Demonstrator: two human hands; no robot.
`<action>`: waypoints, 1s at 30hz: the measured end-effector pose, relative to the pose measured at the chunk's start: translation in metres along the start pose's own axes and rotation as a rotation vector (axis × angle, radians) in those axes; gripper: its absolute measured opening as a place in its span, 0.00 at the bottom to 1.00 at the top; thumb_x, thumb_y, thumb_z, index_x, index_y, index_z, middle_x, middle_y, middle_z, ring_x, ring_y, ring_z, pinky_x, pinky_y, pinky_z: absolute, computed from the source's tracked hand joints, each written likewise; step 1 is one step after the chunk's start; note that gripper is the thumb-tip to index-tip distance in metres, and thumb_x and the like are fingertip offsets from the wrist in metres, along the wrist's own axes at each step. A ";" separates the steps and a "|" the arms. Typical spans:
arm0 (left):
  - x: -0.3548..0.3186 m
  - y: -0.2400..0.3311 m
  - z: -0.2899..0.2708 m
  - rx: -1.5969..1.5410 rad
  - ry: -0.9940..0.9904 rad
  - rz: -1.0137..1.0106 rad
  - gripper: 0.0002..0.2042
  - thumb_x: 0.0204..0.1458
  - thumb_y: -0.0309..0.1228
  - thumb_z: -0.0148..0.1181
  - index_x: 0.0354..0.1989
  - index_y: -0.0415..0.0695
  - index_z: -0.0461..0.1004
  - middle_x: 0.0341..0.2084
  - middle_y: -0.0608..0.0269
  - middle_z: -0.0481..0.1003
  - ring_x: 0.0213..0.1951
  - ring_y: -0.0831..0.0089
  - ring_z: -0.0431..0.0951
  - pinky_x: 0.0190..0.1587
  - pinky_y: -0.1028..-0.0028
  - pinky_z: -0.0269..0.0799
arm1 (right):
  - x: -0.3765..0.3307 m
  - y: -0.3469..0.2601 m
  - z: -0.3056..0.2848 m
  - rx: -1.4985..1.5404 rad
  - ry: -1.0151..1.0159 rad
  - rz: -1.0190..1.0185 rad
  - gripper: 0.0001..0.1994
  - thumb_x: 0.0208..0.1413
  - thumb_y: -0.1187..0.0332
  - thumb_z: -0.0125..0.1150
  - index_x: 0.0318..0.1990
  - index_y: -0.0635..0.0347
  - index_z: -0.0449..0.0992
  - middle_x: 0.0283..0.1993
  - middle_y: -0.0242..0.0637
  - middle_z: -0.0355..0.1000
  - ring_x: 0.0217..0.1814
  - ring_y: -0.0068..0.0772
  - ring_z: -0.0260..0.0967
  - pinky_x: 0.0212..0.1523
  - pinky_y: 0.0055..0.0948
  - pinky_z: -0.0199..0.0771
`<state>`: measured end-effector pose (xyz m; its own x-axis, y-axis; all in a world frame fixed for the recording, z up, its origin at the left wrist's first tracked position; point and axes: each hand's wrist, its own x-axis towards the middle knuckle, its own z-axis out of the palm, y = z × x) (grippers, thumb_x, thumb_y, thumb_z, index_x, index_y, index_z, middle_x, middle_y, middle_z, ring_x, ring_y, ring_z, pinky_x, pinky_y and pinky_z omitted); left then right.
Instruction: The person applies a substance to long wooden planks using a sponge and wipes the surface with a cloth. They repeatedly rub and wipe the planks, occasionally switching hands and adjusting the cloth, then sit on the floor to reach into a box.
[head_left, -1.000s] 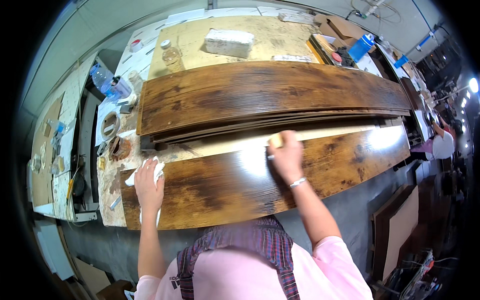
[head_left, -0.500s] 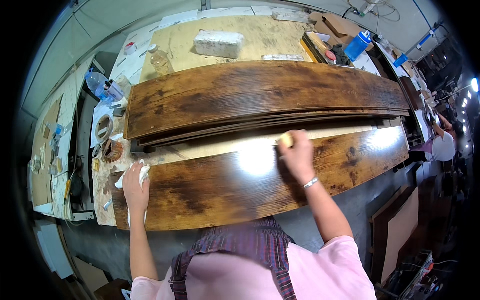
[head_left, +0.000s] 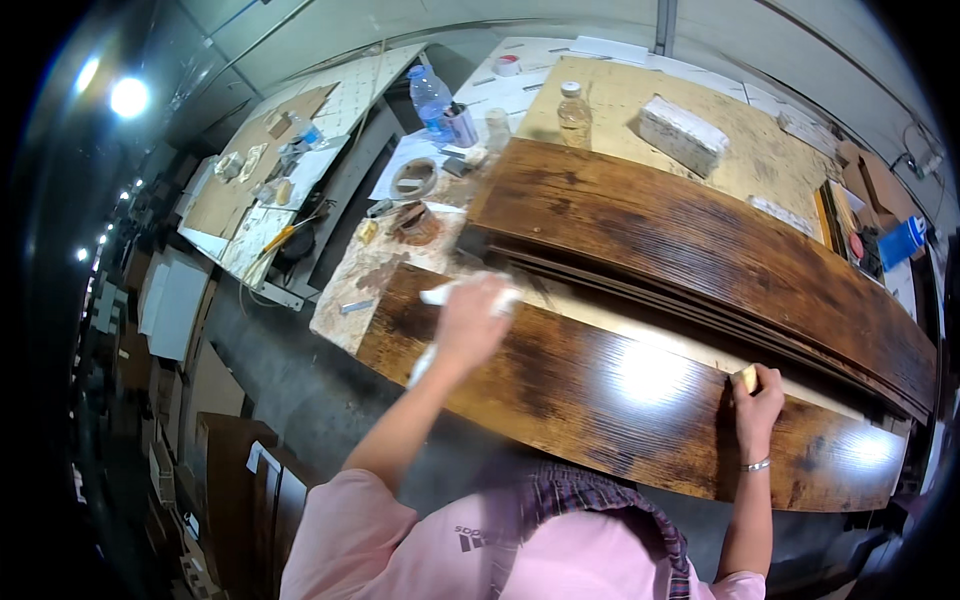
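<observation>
A brown wood-grain board [head_left: 570, 395] lies flat in front of me, glossy where the light strikes it. Near its left end my left hand [head_left: 474, 325], a little blurred, is closed on a white cloth [head_left: 436, 295] that pokes out around the fingers. Toward the right part of the board, by its far edge, my right hand [head_left: 758, 408] pinches a small pale yellow block [head_left: 747, 378], perhaps a sponge. Behind this board is a stack of similar boards [head_left: 680, 220].
Left of the boards stand a stained brown pot [head_left: 415, 224], a round tub [head_left: 414, 178] and a water bottle [head_left: 430, 100]. Beyond the stack are a capped bottle [head_left: 575, 118] and a white-wrapped block [head_left: 684, 134]. A blue bottle [head_left: 902, 243] lies at far right. Another worktable [head_left: 345, 105] stands left.
My view has swung to the left, so the table appears farther right. My left hand has moved with the cloth from the board's left end inward, toward the far edge. The right hand keeps its block.
</observation>
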<state>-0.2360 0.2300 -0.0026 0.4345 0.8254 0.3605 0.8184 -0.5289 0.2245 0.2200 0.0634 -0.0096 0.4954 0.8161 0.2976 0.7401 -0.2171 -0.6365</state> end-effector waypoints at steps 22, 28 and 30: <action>0.002 0.130 0.041 -0.163 -0.319 0.249 0.31 0.55 0.42 0.61 0.66 0.46 0.63 0.66 0.53 0.60 0.69 0.52 0.56 0.71 0.46 0.44 | 0.014 -0.002 -0.012 -0.369 0.151 0.237 0.13 0.50 0.70 0.68 0.41 0.69 0.77 0.44 0.53 0.69 0.46 0.58 0.70 0.48 0.48 0.72; 0.025 0.185 0.054 -0.381 -0.468 0.366 0.33 0.53 0.47 0.61 0.67 0.48 0.65 0.68 0.47 0.59 0.70 0.47 0.55 0.71 0.48 0.48 | -0.008 -0.037 0.014 -0.217 -0.044 0.022 0.13 0.50 0.67 0.67 0.38 0.68 0.78 0.40 0.53 0.72 0.46 0.56 0.72 0.48 0.45 0.73; 0.022 0.216 0.075 -0.401 -0.398 0.542 0.36 0.51 0.46 0.64 0.69 0.52 0.61 0.69 0.48 0.58 0.69 0.48 0.57 0.71 0.47 0.46 | -0.009 -0.029 0.016 -0.205 0.047 -0.001 0.08 0.49 0.70 0.65 0.33 0.67 0.77 0.36 0.54 0.72 0.39 0.58 0.72 0.41 0.47 0.75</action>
<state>-0.0216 0.1492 -0.0144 0.8990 0.3999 0.1784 0.2879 -0.8468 0.4472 0.1864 0.0708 -0.0050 0.5116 0.7915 0.3343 0.8153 -0.3245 -0.4796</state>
